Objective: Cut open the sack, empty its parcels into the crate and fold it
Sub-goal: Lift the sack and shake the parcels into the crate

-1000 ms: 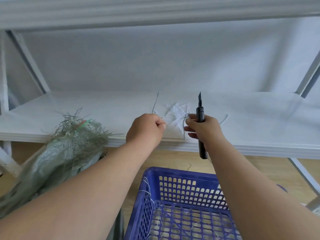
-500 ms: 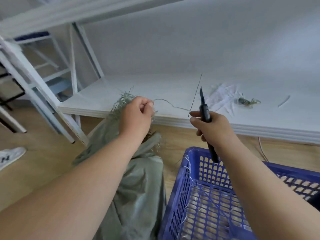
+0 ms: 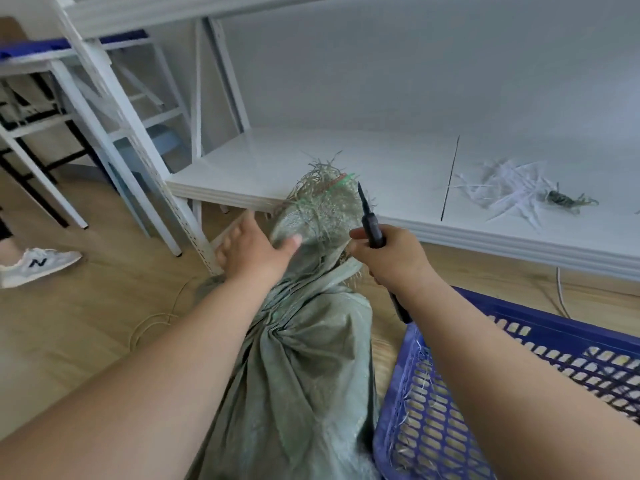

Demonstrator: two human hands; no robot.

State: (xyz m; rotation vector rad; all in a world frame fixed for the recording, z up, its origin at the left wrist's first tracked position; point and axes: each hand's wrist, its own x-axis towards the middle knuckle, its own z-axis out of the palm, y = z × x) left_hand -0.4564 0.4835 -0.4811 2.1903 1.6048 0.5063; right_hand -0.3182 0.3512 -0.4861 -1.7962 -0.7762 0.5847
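Note:
A grey-green woven sack (image 3: 304,368) stands on the floor between my arms, its frayed neck gathered and leaning on the shelf edge. My left hand (image 3: 252,252) reaches to the sack's top with fingers spread, thumb touching the fabric, holding nothing. My right hand (image 3: 391,261) is closed around a black knife (image 3: 370,223), blade pointing up just right of the sack's neck. A blue plastic crate (image 3: 491,393) stands at the lower right; only stray threads show inside it. The sack's contents are hidden.
A low white shelf board (image 3: 381,168) runs behind the sack, with a heap of white strips and cut threads (image 3: 512,192) on it at the right. White rack uprights (image 3: 138,150) stand at the left. Someone's white shoe (image 3: 34,265) rests on the wooden floor, far left.
The view has swung left and down from the shelf to the sack. My left hand dropped the thread it pinched and opened toward the sack's top. The knife stayed in my right hand.

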